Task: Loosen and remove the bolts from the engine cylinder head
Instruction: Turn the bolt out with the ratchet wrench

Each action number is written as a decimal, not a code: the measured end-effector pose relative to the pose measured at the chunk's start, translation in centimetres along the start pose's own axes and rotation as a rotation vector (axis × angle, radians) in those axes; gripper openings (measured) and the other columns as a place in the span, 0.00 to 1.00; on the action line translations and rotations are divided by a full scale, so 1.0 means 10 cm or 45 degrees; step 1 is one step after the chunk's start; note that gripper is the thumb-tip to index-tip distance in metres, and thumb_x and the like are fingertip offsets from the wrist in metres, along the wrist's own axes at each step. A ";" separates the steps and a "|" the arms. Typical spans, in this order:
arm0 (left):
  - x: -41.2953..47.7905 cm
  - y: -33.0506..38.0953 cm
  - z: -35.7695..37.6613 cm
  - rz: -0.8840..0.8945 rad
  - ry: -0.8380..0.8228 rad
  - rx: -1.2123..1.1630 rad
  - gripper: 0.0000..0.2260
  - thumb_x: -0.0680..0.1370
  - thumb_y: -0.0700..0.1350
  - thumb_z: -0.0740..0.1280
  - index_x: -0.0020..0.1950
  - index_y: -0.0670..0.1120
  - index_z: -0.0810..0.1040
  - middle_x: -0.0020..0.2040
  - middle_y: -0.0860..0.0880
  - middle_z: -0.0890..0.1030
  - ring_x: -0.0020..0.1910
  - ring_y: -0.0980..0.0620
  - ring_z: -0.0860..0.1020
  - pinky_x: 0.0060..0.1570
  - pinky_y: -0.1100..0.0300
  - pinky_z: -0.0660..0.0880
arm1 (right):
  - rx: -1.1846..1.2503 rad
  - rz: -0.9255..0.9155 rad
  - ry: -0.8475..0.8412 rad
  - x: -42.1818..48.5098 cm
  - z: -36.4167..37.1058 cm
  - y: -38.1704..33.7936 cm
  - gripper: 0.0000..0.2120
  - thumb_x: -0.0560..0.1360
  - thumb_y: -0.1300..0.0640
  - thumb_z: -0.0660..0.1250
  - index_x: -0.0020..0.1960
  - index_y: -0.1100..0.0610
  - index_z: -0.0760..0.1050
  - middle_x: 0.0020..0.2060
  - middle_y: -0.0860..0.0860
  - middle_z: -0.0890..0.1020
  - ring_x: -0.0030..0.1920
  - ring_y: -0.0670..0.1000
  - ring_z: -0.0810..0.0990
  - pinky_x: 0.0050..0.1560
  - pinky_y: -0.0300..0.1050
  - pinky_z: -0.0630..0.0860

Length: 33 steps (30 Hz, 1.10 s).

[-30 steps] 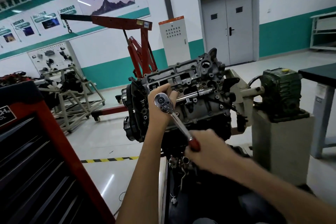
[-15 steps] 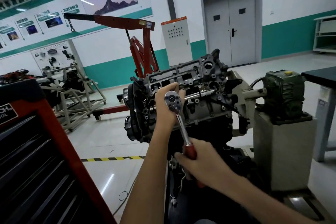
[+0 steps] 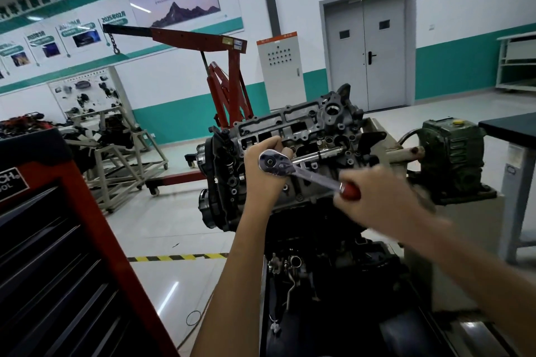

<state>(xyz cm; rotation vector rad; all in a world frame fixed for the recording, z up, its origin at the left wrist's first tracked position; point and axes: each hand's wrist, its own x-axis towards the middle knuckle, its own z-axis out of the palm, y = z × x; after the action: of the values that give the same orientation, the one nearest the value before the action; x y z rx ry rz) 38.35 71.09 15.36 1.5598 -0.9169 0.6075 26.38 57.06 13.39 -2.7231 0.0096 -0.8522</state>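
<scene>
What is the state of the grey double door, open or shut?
Shut: both leaves of the double door meet flush, with no gap showing.

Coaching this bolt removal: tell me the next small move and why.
Probably swing the ratchet's red handle through a short loosening stroke. The right hand grips that handle, and the left hand holds the ratchet head against the cylinder head, so the tool looks seated; the bolt itself is hidden.

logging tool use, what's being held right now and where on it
A ratchet wrench: the right hand holds its red handle end, the left hand curls around just behind the ratchet head.
</scene>
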 end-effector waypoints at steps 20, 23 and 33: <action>-0.05 -0.01 0.02 -0.011 0.101 -0.091 0.19 0.73 0.33 0.63 0.30 0.49 0.60 0.27 0.52 0.61 0.28 0.54 0.60 0.31 0.59 0.58 | 0.167 -0.020 -0.196 -0.04 0.06 -0.04 0.12 0.72 0.55 0.66 0.31 0.51 0.67 0.27 0.47 0.73 0.26 0.45 0.71 0.27 0.33 0.66; -0.04 -0.01 0.07 -0.041 0.136 -0.118 0.19 0.73 0.33 0.63 0.29 0.49 0.59 0.26 0.53 0.61 0.28 0.53 0.59 0.32 0.57 0.57 | 0.817 0.148 -0.119 -0.40 0.60 -0.48 0.16 0.71 0.58 0.67 0.30 0.53 0.63 0.23 0.47 0.69 0.22 0.44 0.66 0.25 0.34 0.64; 0.01 0.07 -0.08 0.047 -0.154 0.007 0.16 0.69 0.35 0.62 0.28 0.49 0.59 0.26 0.51 0.60 0.27 0.57 0.58 0.30 0.61 0.55 | -0.154 -0.164 -0.174 0.24 -0.27 0.13 0.12 0.72 0.52 0.65 0.33 0.48 0.65 0.27 0.45 0.73 0.27 0.43 0.72 0.28 0.36 0.68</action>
<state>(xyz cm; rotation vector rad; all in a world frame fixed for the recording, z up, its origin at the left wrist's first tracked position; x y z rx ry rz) 37.94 71.80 15.95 1.6013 -1.0372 0.5470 26.99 54.91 16.52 -2.9166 -0.1490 -0.7180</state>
